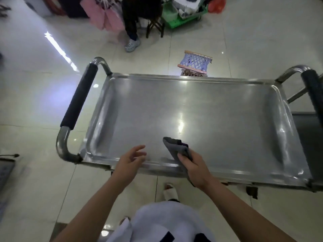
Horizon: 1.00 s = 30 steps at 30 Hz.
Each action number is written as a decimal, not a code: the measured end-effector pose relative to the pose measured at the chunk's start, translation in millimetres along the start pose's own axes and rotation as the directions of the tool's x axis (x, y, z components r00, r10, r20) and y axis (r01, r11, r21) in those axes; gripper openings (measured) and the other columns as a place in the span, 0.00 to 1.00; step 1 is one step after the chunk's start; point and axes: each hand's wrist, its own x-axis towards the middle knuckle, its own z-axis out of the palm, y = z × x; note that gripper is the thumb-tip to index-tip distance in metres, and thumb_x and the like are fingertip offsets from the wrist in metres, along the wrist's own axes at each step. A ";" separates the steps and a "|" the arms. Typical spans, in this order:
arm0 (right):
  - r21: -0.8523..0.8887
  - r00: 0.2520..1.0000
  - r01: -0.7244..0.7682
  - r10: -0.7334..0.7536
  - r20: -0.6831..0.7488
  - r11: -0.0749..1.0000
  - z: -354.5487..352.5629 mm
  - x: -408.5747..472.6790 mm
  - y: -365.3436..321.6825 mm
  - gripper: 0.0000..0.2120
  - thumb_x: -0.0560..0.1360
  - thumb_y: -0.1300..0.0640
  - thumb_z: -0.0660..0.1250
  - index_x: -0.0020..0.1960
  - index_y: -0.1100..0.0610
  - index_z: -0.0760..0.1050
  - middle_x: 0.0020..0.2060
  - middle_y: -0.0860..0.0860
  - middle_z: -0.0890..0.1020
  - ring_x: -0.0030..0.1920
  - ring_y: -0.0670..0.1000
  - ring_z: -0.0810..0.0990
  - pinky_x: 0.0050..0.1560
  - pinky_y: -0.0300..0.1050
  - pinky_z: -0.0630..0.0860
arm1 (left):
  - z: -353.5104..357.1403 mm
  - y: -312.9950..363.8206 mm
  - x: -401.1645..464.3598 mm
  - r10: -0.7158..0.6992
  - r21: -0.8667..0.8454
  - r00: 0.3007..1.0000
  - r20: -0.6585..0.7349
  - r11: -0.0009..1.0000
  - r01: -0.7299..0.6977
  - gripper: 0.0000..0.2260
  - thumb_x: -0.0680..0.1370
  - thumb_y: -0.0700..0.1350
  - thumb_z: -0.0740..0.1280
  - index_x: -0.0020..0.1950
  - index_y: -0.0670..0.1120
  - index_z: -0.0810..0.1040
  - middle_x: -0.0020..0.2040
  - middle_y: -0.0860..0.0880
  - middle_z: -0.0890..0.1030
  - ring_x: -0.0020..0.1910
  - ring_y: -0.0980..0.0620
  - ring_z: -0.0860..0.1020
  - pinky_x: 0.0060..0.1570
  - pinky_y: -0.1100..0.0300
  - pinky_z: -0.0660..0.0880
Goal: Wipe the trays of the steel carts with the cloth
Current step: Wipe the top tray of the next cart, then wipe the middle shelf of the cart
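The top steel tray (218,105) of a cart fills the middle of the view, shiny and bare. My right hand (194,170) is over the tray's near edge and grips a folded grey cloth (176,147), whose free end points up and away over the tray surface. My left hand (130,160) hovers just left of it above the near rim, fingers loosely spread and holding nothing. Black foam-covered handles stand at the cart's left end (79,95) and right end (312,91).
A small woven stool (194,64) stands on the tiled floor just beyond the tray's far edge. Farther back a person's legs (132,32), pink fabric (104,16), a dark chair and a green crate (176,16) crowd the floor. A second steel surface (305,130) shows at the right.
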 end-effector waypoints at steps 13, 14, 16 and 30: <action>0.149 0.981 -0.129 0.104 0.162 0.980 274.6 -26.3 -42.7 0.12 0.83 0.59 0.60 0.57 0.52 0.81 0.50 0.51 0.87 0.52 0.54 0.84 0.47 0.42 0.78 | -204.1 -130.4 -149.6 -0.176 -0.490 0.911 -0.372 0.871 -0.031 0.10 0.80 0.38 0.65 0.56 0.49 0.83 0.49 0.51 0.86 0.49 0.52 0.84 0.54 0.55 0.79; 0.147 0.980 -0.127 0.101 0.173 0.981 296.2 -28.4 -44.8 0.11 0.83 0.58 0.61 0.59 0.52 0.81 0.52 0.53 0.86 0.53 0.56 0.84 0.48 0.45 0.78 | -219.3 -142.9 -157.6 -0.204 -0.518 0.894 -0.398 0.855 -0.035 0.10 0.80 0.38 0.65 0.56 0.48 0.83 0.49 0.51 0.86 0.49 0.52 0.84 0.54 0.54 0.79; 0.155 0.973 -0.116 0.081 0.216 0.981 336.1 -31.9 -52.4 0.11 0.82 0.57 0.61 0.61 0.53 0.79 0.54 0.56 0.84 0.54 0.58 0.83 0.50 0.48 0.79 | -246.0 -163.4 -168.2 -0.257 -0.581 0.855 -0.450 0.812 -0.062 0.09 0.80 0.38 0.65 0.55 0.48 0.83 0.48 0.50 0.86 0.50 0.51 0.84 0.54 0.55 0.79; 0.154 0.956 -0.187 0.144 0.254 0.970 515.6 75.3 -120.6 0.09 0.81 0.47 0.63 0.51 0.44 0.83 0.50 0.58 0.84 0.54 0.65 0.81 0.59 0.68 0.75 | -414.8 -195.0 -100.9 -0.373 -0.654 0.805 -0.461 0.756 -0.024 0.08 0.80 0.40 0.66 0.54 0.48 0.83 0.48 0.50 0.86 0.50 0.50 0.84 0.52 0.55 0.80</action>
